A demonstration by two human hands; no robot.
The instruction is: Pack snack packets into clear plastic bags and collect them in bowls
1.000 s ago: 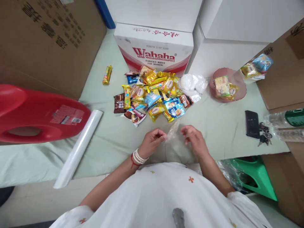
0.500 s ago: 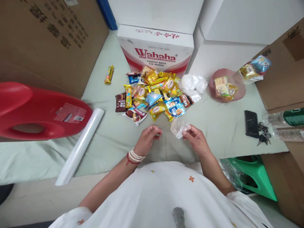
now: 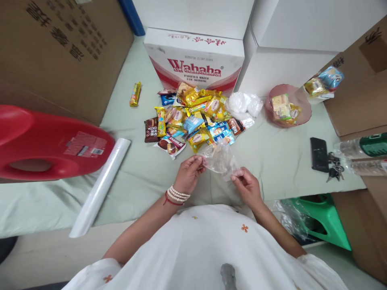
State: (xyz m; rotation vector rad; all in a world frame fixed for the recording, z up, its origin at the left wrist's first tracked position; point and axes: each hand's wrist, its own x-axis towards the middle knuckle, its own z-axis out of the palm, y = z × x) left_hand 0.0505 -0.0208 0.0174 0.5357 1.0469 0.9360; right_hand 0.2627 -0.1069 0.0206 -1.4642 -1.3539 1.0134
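Observation:
Both my hands hold a clear plastic bag (image 3: 219, 158) stretched between them, just above the pale green cloth (image 3: 145, 173). My left hand (image 3: 189, 174), with bead bracelets at the wrist, pinches the bag's left edge. My right hand (image 3: 246, 186) pinches its right corner. Right behind the bag lies a heap of snack packets (image 3: 193, 119) in yellow, blue and brown wrappers.
A Wahaha water carton (image 3: 195, 60) stands behind the heap. A red jug (image 3: 45, 145) and a roll of plastic film (image 3: 101, 187) lie left. A pink bowl (image 3: 287, 110) with snacks, crumpled bags (image 3: 243, 104), a phone (image 3: 319, 154), keys (image 3: 334, 171) and bottles (image 3: 363, 149) sit right. Cardboard boxes flank both sides.
The bag passed from a crumpled wad in my right hand to being spread open between both hands. My left hand has taken hold of its edge again.

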